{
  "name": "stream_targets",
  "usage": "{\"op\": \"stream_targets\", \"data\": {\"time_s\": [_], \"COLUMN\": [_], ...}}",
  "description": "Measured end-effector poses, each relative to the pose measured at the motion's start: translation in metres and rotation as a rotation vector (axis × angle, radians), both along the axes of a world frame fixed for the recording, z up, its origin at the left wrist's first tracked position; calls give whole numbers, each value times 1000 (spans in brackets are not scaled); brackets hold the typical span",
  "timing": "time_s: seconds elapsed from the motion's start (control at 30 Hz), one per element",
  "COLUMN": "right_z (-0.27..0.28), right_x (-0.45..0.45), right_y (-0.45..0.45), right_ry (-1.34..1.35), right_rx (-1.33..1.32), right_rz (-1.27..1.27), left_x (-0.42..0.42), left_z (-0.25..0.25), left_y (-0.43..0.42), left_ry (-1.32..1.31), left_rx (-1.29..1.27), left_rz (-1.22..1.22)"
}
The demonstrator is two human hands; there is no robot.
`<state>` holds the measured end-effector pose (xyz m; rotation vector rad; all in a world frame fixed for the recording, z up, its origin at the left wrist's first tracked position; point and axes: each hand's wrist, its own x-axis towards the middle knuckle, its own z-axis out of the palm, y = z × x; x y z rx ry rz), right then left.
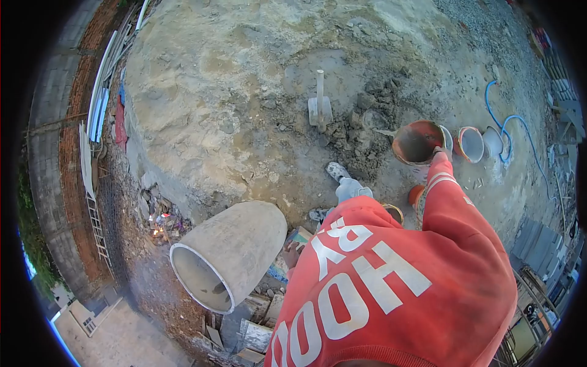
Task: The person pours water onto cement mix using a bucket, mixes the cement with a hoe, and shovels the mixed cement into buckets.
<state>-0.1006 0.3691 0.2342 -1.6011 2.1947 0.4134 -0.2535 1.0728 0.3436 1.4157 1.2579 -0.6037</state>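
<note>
My right hand [440, 150] grips the rim of a bucket [417, 142] with a reddish inside. The bucket is tilted, and a thin pale stream [385, 132] leaves its left rim over a heap of wet grey mix [367, 131]. My left hand [292, 252] hangs low beside a large grey barrel [235, 248], partly hidden by the red sleeve; its fingers look loosely apart with nothing in them. A shovel [320, 104] stands at the left edge of the heap.
Further buckets [471, 145] stand right of the heap, and an orange one [417, 194] sits near my right arm. A blue hose [527, 122] curls at the right. Boards [255, 335] lie below the barrel. A small fire [159, 232] burns at the left.
</note>
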Motion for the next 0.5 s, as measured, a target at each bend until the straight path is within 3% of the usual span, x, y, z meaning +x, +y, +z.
{"op": "stream_targets", "data": {"time_s": [0.17, 0.3, 0.43, 0.5], "right_z": [-34, -107, -75, -74], "right_x": [-22, -66, -84, -96], "right_y": [-11, -29, 46, 77], "right_ry": [-39, -152, -388, -793], "right_rx": [71, 166, 161, 221], "right_rz": [-52, -149, -321, -512], "left_x": [17, 45, 67, 76], "left_z": [-1, -4, -8, -10], "left_y": [-4, 0, 9, 15], "left_ry": [-9, -29, -51, -60], "left_rx": [-9, -19, -23, -31], "left_rz": [-49, -95, -147, -172]}}
